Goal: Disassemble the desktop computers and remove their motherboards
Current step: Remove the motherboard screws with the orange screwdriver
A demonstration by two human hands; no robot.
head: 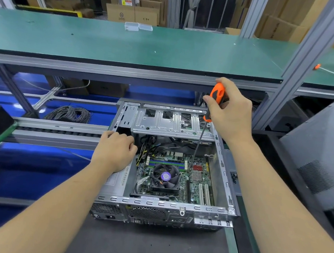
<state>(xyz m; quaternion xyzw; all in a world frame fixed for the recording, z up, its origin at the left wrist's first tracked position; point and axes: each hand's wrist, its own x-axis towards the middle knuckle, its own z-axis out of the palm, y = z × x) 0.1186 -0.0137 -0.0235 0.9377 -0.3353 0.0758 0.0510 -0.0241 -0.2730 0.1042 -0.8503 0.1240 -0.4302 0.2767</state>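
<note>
An open desktop case lies on the dark bench mat, its side panel off. Inside sits the green motherboard with a black CPU fan and cables at its far end. A metal drive cage spans the case's far side. My right hand grips an orange-and-black screwdriver, held nearly upright; its long shaft reaches down to the board near the memory slots. My left hand rests on the power supply at the case's left side, fingers curled over its far edge.
A grey removed panel leans at the right. A green shelf runs across above, carrying a small clear plastic box and another orange screwdriver. Coiled cable lies in a blue bin at left. Cardboard boxes stand behind.
</note>
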